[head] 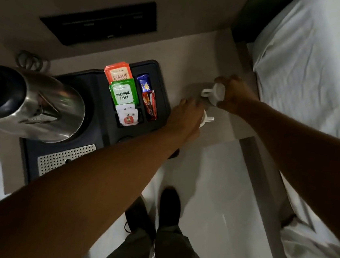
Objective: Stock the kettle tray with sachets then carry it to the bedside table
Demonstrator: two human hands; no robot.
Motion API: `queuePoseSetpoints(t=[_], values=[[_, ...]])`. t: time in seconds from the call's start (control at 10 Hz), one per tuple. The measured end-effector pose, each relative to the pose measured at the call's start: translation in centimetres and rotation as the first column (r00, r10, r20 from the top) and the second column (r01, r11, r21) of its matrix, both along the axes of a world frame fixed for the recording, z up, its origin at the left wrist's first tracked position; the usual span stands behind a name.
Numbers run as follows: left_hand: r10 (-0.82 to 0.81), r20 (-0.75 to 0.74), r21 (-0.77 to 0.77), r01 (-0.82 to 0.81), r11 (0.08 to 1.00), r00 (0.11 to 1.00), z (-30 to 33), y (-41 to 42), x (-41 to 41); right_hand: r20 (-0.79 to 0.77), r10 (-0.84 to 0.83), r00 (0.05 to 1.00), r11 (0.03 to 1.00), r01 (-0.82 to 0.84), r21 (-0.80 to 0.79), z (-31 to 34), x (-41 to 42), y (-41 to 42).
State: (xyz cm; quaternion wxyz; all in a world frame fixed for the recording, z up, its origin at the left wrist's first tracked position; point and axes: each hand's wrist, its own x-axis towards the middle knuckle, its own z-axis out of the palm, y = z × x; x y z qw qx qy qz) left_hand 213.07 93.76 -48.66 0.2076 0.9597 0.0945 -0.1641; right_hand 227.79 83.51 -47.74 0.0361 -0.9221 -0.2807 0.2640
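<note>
Head view, only one: kettle tray [97,141] already sits on the bedside table [193,63], left part of the top, bed [318,82] to the right. Sachet slots look stocked: orange Classic tea sachet [118,74] farthest, green Premium Green sachet [124,94] in front of it, white sachets [127,115] nearest, blue sachet [144,83] and red stick sachets [150,107] in the slot just right of those. Steel kettle [30,102] on the tray's left half, perforated drip grid [64,159] at the near edge. Left hand [185,118] is curled down over a white cup [206,119] just off the tray's right edge; only the handle and a bit of rim show, so grip looks closed on it but finger contact is hidden. Right hand [232,93] is closed around a second white cup [215,92], tilted or inverted, handle pointing left, farther back and right. Key relation: tray lies left of both hands, long axis running near to far; left hand is the nearer one, almost touching the tray edge. My read: stocking and carry are done, remaining work is placing cups, likely leftward onto the tray. Risk is knocking the upright sachets
</note>
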Motion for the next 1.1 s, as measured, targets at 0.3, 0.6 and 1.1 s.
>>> queuePoseSetpoints(t=[0.3,0.6,1.1], values=[[0.246,0.139,-0.117,-0.231,0.966,0.959,2.6,6.3,-13.6,-0.056,-0.05,0.997,0.969,0.062,0.238,5.1,-12.0,2.0],[0.329,0.046,-0.076,-0.325,0.943,0.943,-0.1,9.3,-19.4,-0.112,-0.014,0.994,0.999,0.02,0.051,0.6,-21.1,6.5],[0.189,-0.013,-0.11,-0.189,0.976,0.982,2.4,9.9,-19.3,-0.208,-0.033,0.978,0.998,0.02,-0.063,4.0,-20.0,8.2]])
